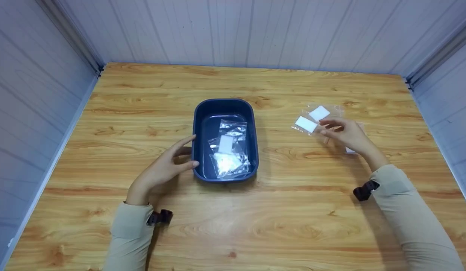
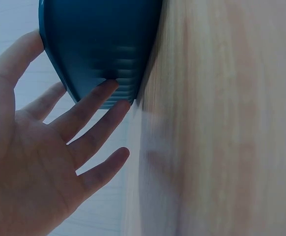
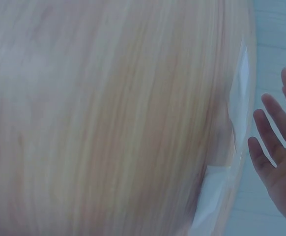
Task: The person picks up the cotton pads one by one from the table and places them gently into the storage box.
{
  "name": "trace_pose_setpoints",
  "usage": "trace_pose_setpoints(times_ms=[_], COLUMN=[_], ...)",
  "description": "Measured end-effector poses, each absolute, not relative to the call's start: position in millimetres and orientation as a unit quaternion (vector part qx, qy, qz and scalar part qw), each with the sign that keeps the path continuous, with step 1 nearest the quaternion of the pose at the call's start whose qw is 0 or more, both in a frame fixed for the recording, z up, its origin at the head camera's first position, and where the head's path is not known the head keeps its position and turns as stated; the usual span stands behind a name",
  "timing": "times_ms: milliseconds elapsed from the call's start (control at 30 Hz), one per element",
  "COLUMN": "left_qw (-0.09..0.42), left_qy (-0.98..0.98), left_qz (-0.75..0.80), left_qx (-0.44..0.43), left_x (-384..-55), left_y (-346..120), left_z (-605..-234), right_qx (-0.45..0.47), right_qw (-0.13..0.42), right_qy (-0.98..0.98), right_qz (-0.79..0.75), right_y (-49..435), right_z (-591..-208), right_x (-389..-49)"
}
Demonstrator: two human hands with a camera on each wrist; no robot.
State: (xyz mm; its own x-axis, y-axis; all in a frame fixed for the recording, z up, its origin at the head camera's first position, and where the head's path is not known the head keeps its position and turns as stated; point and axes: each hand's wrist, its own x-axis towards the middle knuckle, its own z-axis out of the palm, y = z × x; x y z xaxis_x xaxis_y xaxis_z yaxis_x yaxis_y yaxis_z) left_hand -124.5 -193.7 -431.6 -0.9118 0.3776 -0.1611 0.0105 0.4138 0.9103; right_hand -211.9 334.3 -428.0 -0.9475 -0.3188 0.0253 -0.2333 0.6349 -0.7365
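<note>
A dark blue rectangular box (image 1: 225,180) stands on the table, holding several clear plastic bags (image 1: 233,128), at least one with a white rectangular piece (image 1: 225,144) inside. My left hand (image 1: 163,171) touches the box's left side, fingers spread; the left wrist view shows fingertips (image 2: 108,86) against its outer wall. To the right, clear bags with white rectangles (image 1: 306,124) lie overlapping on the table. Above them hovers my right hand (image 1: 347,135), thumb and forefinger apart beside the white pieces. In the right wrist view its fingers (image 3: 268,130) are extended and hold nothing.
Another white piece (image 1: 350,150) in a clear bag is partly hidden under the right hand. The wood-grain table (image 1: 233,229) meets pale panel walls (image 1: 233,34) at the back and both sides. Small dark devices (image 1: 364,190) sit on both wrists.
</note>
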Motion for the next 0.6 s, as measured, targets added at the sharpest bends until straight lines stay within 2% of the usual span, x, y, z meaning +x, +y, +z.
trace_pose_setpoints(times_ms=[600], left_qw=[0.174], left_qy=[0.821], left_qz=[0.531], left_qx=[0.115], left_x=[-124.1], left_y=[-194.9], left_z=[-433.3], right_qx=[-0.143], right_qw=[0.089], right_qy=[0.904], right_qz=[-0.394], right_y=[348.7], right_z=[-435.7], right_x=[-221.7])
